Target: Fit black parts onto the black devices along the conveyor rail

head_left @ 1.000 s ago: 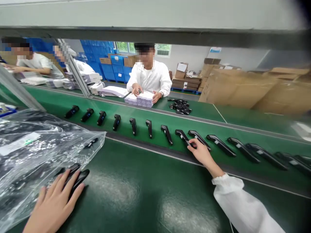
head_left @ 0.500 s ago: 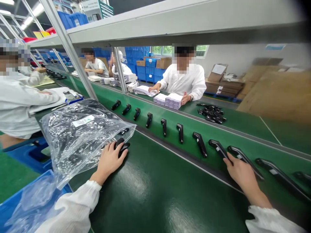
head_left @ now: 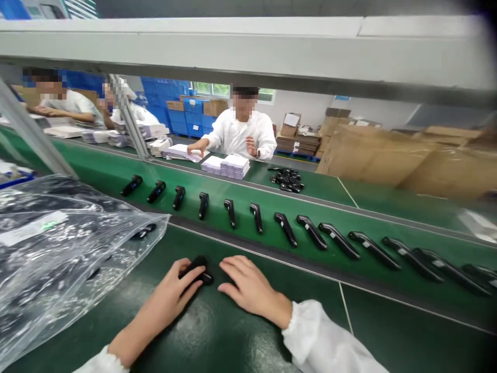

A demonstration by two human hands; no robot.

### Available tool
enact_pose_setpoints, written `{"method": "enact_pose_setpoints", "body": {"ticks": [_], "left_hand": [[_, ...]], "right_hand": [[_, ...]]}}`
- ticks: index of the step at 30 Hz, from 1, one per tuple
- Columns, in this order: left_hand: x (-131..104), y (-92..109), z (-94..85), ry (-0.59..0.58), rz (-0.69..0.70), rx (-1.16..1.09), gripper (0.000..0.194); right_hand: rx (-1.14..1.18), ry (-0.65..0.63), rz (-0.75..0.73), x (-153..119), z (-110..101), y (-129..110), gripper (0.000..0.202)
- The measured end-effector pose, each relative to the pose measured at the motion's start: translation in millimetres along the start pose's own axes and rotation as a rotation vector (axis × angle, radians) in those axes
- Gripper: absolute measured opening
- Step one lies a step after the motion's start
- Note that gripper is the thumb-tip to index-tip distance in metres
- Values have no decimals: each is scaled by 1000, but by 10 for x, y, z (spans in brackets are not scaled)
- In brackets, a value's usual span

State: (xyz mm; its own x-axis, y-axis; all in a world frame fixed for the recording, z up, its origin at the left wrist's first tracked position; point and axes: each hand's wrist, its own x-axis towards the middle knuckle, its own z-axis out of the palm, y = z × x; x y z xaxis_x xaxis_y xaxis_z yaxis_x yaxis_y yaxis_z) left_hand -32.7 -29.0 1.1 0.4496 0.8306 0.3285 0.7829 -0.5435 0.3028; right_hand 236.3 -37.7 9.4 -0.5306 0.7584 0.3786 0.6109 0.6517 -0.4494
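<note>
A clear plastic bag (head_left: 58, 243) of black parts lies at the counter's (head_left: 233, 331) left. The left hand (head_left: 174, 292) has its grip clamped on a black handheld device (head_left: 198, 269) resting on the counter before the conveyor belt (head_left: 349, 217). Just beside it, the right hand (head_left: 248, 287) lies flat, fingers loosely apart, holding nothing.

Glossy black plastic device (head_left: 198, 269); clear crinkled plastic bag (head_left: 58, 248); smooth green worktop (head_left: 240, 342).

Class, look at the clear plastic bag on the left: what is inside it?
Through the clear plastic bag show many dark black pieces and a white label with green print. Creases and glare blur the pieces, so their shape and count cannot be told.
</note>
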Motion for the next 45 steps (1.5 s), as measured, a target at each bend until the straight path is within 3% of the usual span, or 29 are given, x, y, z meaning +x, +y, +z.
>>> {"method": "enact_pose_setpoints", "body": {"ticks": [3,7,11,14,16,18,21,23,28,31,33,36,39,41,43,45], "left_hand": [[171,323,229,-23,26,-76,32],[323,509,358,-34,32,-120,31],[385,576,354,-86,88,-120,33],[443,653,399,-92,98,-136,34],[510,720,480,-84,108,-176,33],[604,797,585,-90,105,-238,33],[784,935,717,-97,35,-403,31],[922,1046,758,-97,-89,-636,25],[1251,1302,808,-109,-367,-1110,17],[1372,1399,873,-117,-470,-1286,25],[1415,1471,918,-122,-520,-1409,30],[1448,1619,966,-162,-537,-1546,35],[1464,1748,965,-216,-510,-1587,37],[1449,1771,917,-240,-485,-1549,39],[1392,1741,830,-238,-447,-1480,38],[1291,1690,729,-264,-248,-1244,38]], "right_hand": [[51,-62,126,129,76,-158,29],[214,-27,354,74,-67,-5,24],[370,174,545,-221,-490,512,28],[156,444,712,-540,-858,1003,23],[-5,471,805,-710,-997,1260,26],[-110,414,851,-802,-1012,1418,35],[-279,350,872,-814,-890,1512,46],[-388,333,881,-788,-823,1538,47],[-418,292,879,-822,-881,1564,44],[-389,429,795,-859,-923,1398,53],[-169,459,642,-822,-896,1180,56],[410,411,473,-660,-776,832,47],[778,497,509,-501,-680,695,39],[812,550,564,-473,-704,773,38],[688,587,601,-516,-799,951,39],[441,578,612,-593,-914,1165,35]]}}
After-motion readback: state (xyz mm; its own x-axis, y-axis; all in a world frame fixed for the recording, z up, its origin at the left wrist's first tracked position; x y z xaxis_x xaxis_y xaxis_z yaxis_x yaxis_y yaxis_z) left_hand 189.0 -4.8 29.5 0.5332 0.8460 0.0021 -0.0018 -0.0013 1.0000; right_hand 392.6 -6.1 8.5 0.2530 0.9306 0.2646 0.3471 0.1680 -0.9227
